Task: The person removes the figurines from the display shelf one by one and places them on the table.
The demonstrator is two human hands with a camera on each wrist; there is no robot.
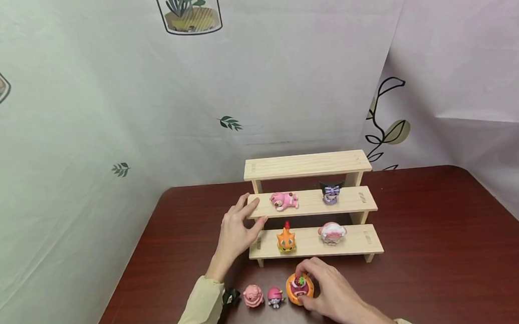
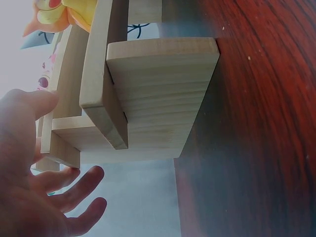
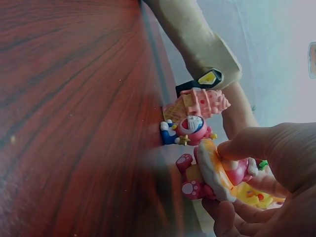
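My right hand pinches a toy figure with an orange ring, a strawberry on top and pink feet, between thumb and fingers. In the right wrist view its feet are close to the tabletop. My left hand grips the left end of the middle board of a three-step wooden stand, thumb at the front edge and fingers towards the back. The middle step bears a pink lying figure and a purple figure with black ears. On the lowest step are an orange figure and a pink-and-white figure.
Left of the held figure, a small pink-capped figure and a pink swirled figure stand on the dark red table. A black figure is partly hidden by the left sleeve. Behind the stand hangs a pale printed cloth.
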